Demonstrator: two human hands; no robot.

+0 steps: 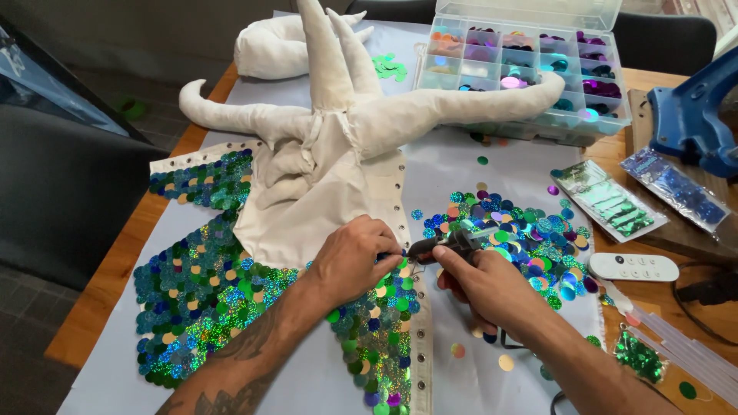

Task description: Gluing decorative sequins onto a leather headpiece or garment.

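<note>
A white stuffed fabric piece (338, 146) with long padded tentacles lies on the table; its lower half is covered in shiny green, blue and gold sequin discs (215, 284). My left hand (350, 257) presses down on the sequined fabric at its right edge, fingertips pinching a blue disc. My right hand (480, 288) grips a dark glue gun (453, 244), its nozzle pointing left at the spot beside my left fingertips. A loose pile of sequin discs (523, 230) lies just right of the gun.
A clear compartment box (530, 65) of sorted sequins stands at the back right. Sequin packets (611, 201), a white remote (634, 267), clear glue sticks (688, 346) and a blue tool (692, 107) lie on the right. The table's left edge (115, 261) borders a dark seat.
</note>
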